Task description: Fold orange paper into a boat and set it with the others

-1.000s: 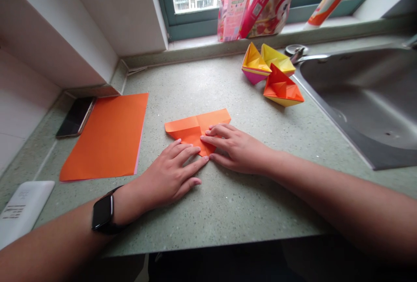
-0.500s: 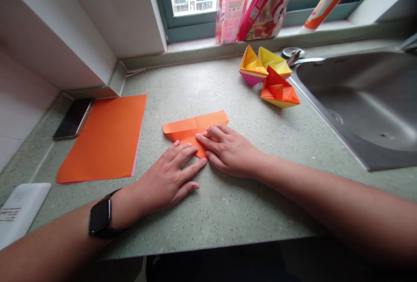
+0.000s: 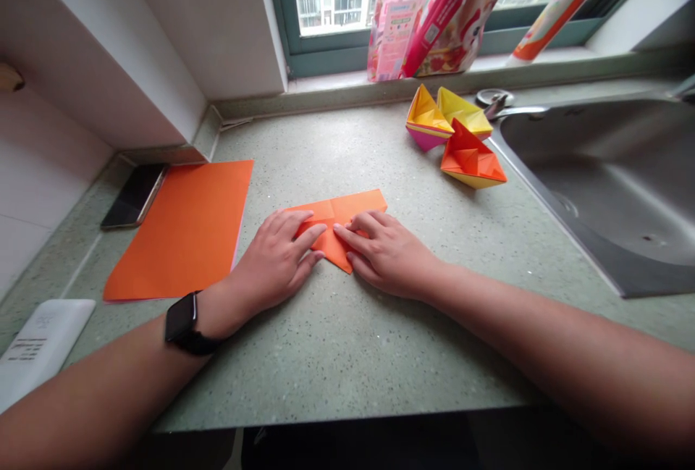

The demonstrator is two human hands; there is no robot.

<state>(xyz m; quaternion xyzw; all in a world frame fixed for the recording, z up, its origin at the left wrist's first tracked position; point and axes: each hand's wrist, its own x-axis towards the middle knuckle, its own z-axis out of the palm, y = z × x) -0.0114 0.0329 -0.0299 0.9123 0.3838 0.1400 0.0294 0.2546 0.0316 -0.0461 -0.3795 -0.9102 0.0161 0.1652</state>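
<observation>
A partly folded orange paper (image 3: 347,211) lies on the speckled green counter (image 3: 352,340) in front of me. My left hand (image 3: 276,260) rests on the paper's left part, fingers stretched flat and pressing it down; a black watch is on that wrist. My right hand (image 3: 388,249) lies on the paper's lower right, fingers extended, their tips on the central fold. The fingertips of both hands nearly meet. Part of the paper is hidden under both hands.
A flat orange sheet (image 3: 184,227) lies to the left, a dark phone (image 3: 135,196) beside it. A white device (image 3: 38,350) sits at the near left. Three folded paper boats (image 3: 456,133) stand by the steel sink (image 3: 608,173). Bottles and a pink pack (image 3: 434,14) line the windowsill.
My left hand has slid up from the counter onto the paper's left half. The right hand has stayed nearly in place.
</observation>
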